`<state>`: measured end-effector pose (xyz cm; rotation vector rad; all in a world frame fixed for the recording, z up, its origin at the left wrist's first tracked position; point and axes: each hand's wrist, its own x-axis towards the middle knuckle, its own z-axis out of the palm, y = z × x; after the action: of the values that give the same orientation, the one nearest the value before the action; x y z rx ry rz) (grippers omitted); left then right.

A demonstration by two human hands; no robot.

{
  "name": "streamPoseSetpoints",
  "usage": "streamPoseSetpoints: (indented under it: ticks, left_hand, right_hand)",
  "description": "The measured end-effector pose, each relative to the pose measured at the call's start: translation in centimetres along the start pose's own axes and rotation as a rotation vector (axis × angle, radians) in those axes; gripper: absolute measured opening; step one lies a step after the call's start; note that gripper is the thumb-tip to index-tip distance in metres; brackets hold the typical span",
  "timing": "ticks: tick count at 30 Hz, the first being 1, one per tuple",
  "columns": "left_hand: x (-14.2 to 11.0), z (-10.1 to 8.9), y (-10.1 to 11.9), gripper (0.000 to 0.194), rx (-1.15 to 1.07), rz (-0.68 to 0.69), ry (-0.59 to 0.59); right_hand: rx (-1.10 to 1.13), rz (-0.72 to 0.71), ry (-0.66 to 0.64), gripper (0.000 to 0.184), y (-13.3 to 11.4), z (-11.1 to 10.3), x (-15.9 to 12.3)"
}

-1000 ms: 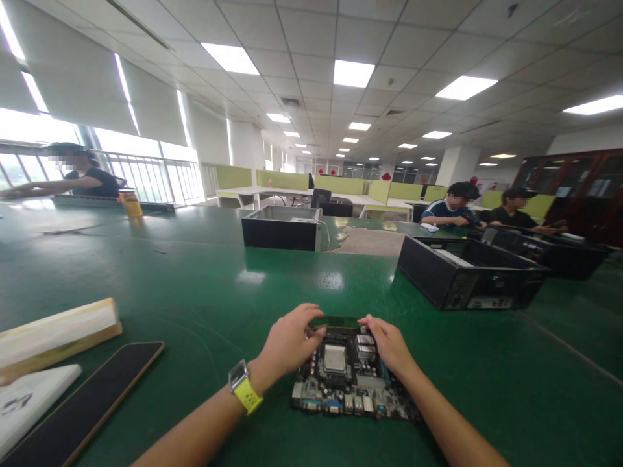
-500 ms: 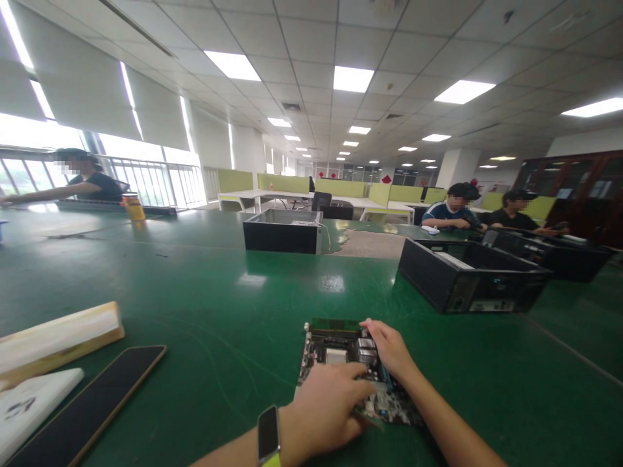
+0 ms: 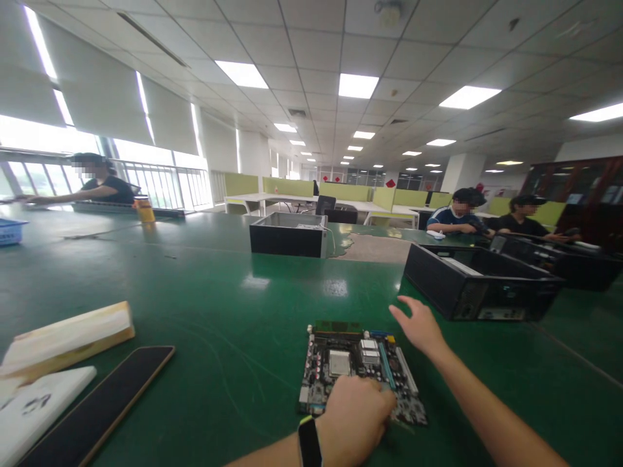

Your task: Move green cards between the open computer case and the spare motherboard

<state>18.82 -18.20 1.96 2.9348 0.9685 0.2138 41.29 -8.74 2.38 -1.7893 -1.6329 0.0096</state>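
Observation:
A computer motherboard (image 3: 320, 383) lies flat on the green table in front of me, with a bare silver square in its middle and a green memory stick (image 3: 338, 327) along its far edge. My left hand (image 3: 357, 412), a watch on its wrist, is over the board's near part. Its fingers are curled down, and what they grip is hidden beneath them. My right hand (image 3: 419, 327) is off the board to the right, above the table, fingers apart and holding nothing.
An open black computer case (image 3: 479, 282) stands at the right, another case (image 3: 288, 237) farther back. To the left lie a dark flat slab (image 3: 104, 405), a white block (image 3: 46, 405) and a long pale block (image 3: 73, 337). Three people sit around the tables.
My right hand has let go of the board's far edge and moved right, opening. My left hand has shifted right, and its fingers have curled. The view has tilted slightly.

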Motion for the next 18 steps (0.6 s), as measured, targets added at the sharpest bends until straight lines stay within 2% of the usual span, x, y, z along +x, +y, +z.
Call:
streamPoseSetpoints:
  ticks: [4, 7, 11, 14, 18]
  left_hand:
    - [1.1, 0.0, -2.7, 0.013, 0.027, -0.116, 0.024]
    - [1.9, -0.2, -6.1, 0.014, 0.048, -0.232, 0.049]
    - [2.2, -0.6, -11.6, 0.02, 0.096, -0.393, 0.092]
    - [1.6, -1.0, -15.7, 0.023, 0.122, -0.51, 0.129]
    - [-0.4, -1.6, -20.8, 0.026, 0.137, -0.642, 0.175]
  right_hand:
    - [-0.429, 0.089, 0.077, 0.061, 4.6, -5.4, 5.8]
    - [-0.559, 0.176, 0.06, 0.064, 8.9, -8.2, 8.5]
    - [-0.593, 0.229, 0.004, 0.069, 13.1, -9.8, 10.0]
    - [-0.562, 0.316, -0.028, 0.075, 14.6, -10.6, 10.8]
    - [-0.531, 0.388, -0.068, 0.089, 15.8, -11.6, 12.1]
